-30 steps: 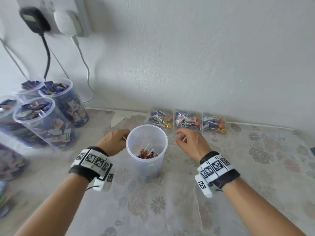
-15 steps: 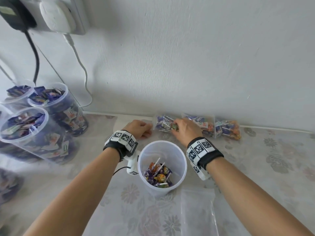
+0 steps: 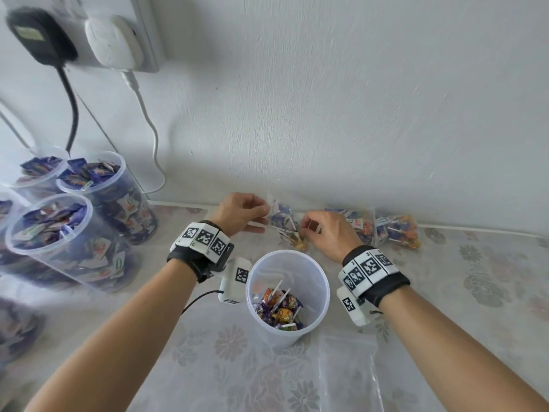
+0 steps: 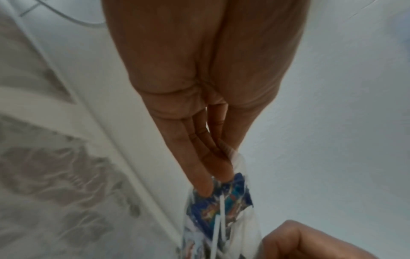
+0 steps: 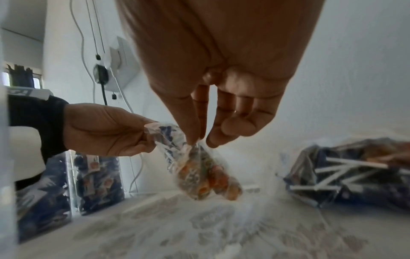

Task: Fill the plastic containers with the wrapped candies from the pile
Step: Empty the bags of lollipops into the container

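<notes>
A clear plastic container stands between my wrists, its bottom covered with wrapped lollipops. Behind it, near the wall, both hands hold one small clear bag of lollipops lifted off the table. My left hand pinches the bag's left top edge. My right hand pinches the bag at the middle with thumb and fingertips. Two more bags of lollipops lie against the wall to the right.
Several clear containers full of wrapped candies stand at the left, beside the wall. An empty clear plastic bag lies flat in front of the container. Two plugs with cables hang from a wall socket at the upper left. A floral cloth covers the table.
Both hands reached from beside the container back to the wall, took hold of the leftmost bag and lifted it. The head view tilted, showing more of the container's inside.
</notes>
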`<action>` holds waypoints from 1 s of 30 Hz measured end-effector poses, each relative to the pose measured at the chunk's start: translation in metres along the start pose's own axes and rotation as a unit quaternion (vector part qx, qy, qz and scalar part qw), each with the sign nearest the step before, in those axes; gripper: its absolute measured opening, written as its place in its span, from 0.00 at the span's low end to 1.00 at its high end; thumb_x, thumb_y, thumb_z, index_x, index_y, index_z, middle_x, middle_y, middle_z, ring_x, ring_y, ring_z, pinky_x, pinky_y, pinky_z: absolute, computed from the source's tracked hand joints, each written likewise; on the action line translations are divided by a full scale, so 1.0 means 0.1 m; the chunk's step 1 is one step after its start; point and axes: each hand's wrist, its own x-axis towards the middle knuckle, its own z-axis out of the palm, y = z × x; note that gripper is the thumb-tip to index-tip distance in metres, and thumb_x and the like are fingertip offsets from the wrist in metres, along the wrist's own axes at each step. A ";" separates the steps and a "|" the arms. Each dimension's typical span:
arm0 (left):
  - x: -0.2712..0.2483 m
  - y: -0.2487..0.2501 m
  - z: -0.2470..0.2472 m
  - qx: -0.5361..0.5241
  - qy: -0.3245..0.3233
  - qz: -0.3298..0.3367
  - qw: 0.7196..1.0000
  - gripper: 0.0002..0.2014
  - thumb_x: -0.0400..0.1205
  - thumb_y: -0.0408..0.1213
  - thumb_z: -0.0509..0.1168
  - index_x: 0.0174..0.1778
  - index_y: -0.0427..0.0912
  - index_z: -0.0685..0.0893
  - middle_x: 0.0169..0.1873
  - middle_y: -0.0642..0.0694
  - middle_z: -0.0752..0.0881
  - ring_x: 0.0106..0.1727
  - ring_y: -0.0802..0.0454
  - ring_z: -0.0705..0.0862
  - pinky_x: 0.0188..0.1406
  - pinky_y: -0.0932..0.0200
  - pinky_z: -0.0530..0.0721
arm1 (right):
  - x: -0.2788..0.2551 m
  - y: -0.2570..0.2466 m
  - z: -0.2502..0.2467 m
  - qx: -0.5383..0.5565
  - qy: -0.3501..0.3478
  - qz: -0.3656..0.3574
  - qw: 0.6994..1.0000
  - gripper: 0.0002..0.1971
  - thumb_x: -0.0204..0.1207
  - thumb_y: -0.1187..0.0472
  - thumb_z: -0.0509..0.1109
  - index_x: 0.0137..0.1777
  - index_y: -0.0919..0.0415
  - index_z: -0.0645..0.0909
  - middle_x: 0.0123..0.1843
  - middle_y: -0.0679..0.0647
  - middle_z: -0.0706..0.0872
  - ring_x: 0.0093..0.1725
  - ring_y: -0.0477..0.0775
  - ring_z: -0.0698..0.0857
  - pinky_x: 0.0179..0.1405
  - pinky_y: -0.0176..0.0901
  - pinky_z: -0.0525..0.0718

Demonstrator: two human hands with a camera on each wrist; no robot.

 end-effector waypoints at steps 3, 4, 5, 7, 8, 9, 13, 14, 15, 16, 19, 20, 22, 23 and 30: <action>-0.16 0.26 -0.02 -0.008 -0.016 0.042 0.999 0.01 0.82 0.26 0.68 0.46 0.32 0.85 0.37 0.39 0.86 0.37 0.52 0.88 0.37 0.55 0.91 | -0.08 -0.10 -0.16 0.034 -0.012 -0.026 0.999 0.01 0.77 0.62 0.72 0.44 0.58 0.84 0.41 0.48 0.87 0.37 0.42 0.82 0.37 0.31 0.75; -0.22 0.35 -0.02 -0.007 -0.022 0.058 0.998 0.02 0.82 0.26 0.68 0.46 0.32 0.85 0.36 0.41 0.87 0.37 0.52 0.88 0.39 0.54 0.91 | -0.10 -0.14 -0.22 0.046 -0.010 -0.029 0.998 0.01 0.77 0.61 0.72 0.45 0.58 0.84 0.40 0.47 0.87 0.36 0.37 0.81 0.36 0.26 0.74; -0.28 0.44 -0.01 0.003 -0.029 0.075 0.997 0.02 0.82 0.26 0.69 0.46 0.32 0.86 0.35 0.42 0.87 0.38 0.52 0.88 0.41 0.53 0.91 | -0.10 -0.19 -0.28 0.059 -0.003 -0.030 0.998 0.03 0.78 0.60 0.72 0.45 0.59 0.84 0.40 0.46 0.86 0.35 0.35 0.80 0.35 0.24 0.74; -0.38 0.61 0.02 0.047 -0.042 0.103 0.993 0.02 0.81 0.27 0.69 0.47 0.31 0.87 0.36 0.40 0.89 0.40 0.49 0.89 0.45 0.49 0.92 | -0.09 -0.30 -0.43 0.094 0.033 -0.030 0.995 0.06 0.78 0.56 0.72 0.46 0.59 0.84 0.40 0.46 0.87 0.34 0.36 0.82 0.34 0.25 0.75; -0.43 0.67 0.04 0.071 -0.049 0.114 0.990 0.03 0.81 0.27 0.70 0.48 0.31 0.87 0.38 0.37 0.90 0.41 0.46 0.90 0.45 0.49 0.92 | -0.07 -0.36 -0.51 0.119 0.058 -0.027 0.991 0.07 0.78 0.55 0.73 0.47 0.58 0.84 0.40 0.46 0.87 0.33 0.38 0.83 0.32 0.26 0.77; -0.47 0.73 0.06 0.094 -0.055 0.124 0.986 0.04 0.81 0.28 0.71 0.48 0.31 0.87 0.41 0.36 0.91 0.43 0.43 0.91 0.45 0.50 0.92 | -0.06 -0.42 -0.59 0.144 0.082 -0.023 0.986 0.07 0.78 0.54 0.73 0.49 0.57 0.83 0.40 0.46 0.86 0.32 0.42 0.84 0.31 0.30 0.79; -0.61 0.89 0.06 0.156 -0.043 0.158 0.974 0.03 0.80 0.31 0.73 0.46 0.35 0.89 0.39 0.40 0.92 0.43 0.45 0.92 0.45 0.51 0.92 | -0.08 -0.65 -0.83 0.192 0.104 -0.005 0.976 0.14 0.79 0.49 0.72 0.43 0.61 0.83 0.34 0.51 0.87 0.29 0.51 0.86 0.30 0.43 0.84; -0.63 0.91 0.05 0.158 -0.037 0.164 0.973 0.02 0.80 0.31 0.73 0.45 0.36 0.89 0.38 0.41 0.92 0.42 0.46 0.92 0.47 0.49 0.92 | -0.10 -0.71 -0.86 0.208 0.081 0.003 0.975 0.18 0.79 0.47 0.71 0.41 0.63 0.83 0.32 0.53 0.87 0.28 0.52 0.86 0.29 0.46 0.84; -0.66 0.92 0.06 0.157 -0.030 0.169 0.973 0.02 0.79 0.31 0.73 0.44 0.37 0.89 0.36 0.42 0.91 0.40 0.47 0.91 0.48 0.48 0.92 | -0.11 -0.76 -0.88 0.225 0.054 0.012 0.973 0.20 0.79 0.45 0.70 0.40 0.64 0.84 0.31 0.54 0.88 0.27 0.53 0.85 0.28 0.47 0.85; -0.68 0.92 0.06 0.152 -0.024 0.173 0.973 0.01 0.79 0.31 0.74 0.43 0.37 0.90 0.35 0.41 0.91 0.39 0.49 0.90 0.49 0.47 0.91 | -0.13 -0.80 -0.89 0.236 0.031 0.020 0.971 0.21 0.79 0.45 0.70 0.39 0.65 0.85 0.31 0.56 0.89 0.27 0.53 0.86 0.27 0.47 0.85; -0.72 0.92 0.11 0.141 -0.008 0.178 0.974 0.02 0.78 0.31 0.75 0.42 0.37 0.89 0.34 0.39 0.90 0.37 0.49 0.90 0.49 0.46 0.91 | -0.15 -0.86 -0.90 0.252 0.006 0.032 0.967 0.19 0.81 0.49 0.70 0.40 0.66 0.86 0.32 0.57 0.89 0.28 0.53 0.87 0.28 0.46 0.86; -0.73 0.92 0.12 0.134 -0.007 0.178 0.975 0.02 0.78 0.31 0.75 0.42 0.36 0.89 0.35 0.39 0.91 0.38 0.48 0.90 0.49 0.46 0.91 | -0.15 -0.88 -0.91 0.263 -0.001 0.033 0.964 0.17 0.81 0.52 0.69 0.40 0.67 0.86 0.32 0.57 0.89 0.28 0.53 0.87 0.28 0.46 0.85; -0.75 0.92 0.14 0.119 -0.011 0.175 0.977 0.03 0.77 0.31 0.76 0.43 0.35 0.89 0.37 0.39 0.92 0.41 0.46 0.91 0.50 0.46 0.91 | -0.14 -0.89 -0.93 0.284 -0.017 0.034 0.958 0.14 0.83 0.57 0.68 0.42 0.67 0.85 0.33 0.57 0.89 0.30 0.53 0.87 0.29 0.45 0.85; -0.76 0.92 0.15 0.115 -0.012 0.173 0.978 0.04 0.77 0.31 0.76 0.44 0.35 0.89 0.38 0.39 0.92 0.42 0.45 0.92 0.51 0.46 0.91 | -0.14 -0.90 -0.94 0.286 -0.021 0.032 0.957 0.12 0.83 0.59 0.68 0.42 0.67 0.85 0.33 0.57 0.89 0.30 0.53 0.87 0.30 0.45 0.85; -0.80 0.98 0.12 0.080 0.021 0.130 0.988 0.14 0.79 0.43 0.74 0.46 0.33 0.88 0.41 0.36 0.91 0.46 0.44 0.92 0.47 0.49 0.92 | -0.12 -0.95 -0.89 0.288 0.004 0.001 0.958 0.10 0.83 0.63 0.66 0.44 0.69 0.84 0.36 0.60 0.90 0.33 0.55 0.88 0.33 0.44 0.88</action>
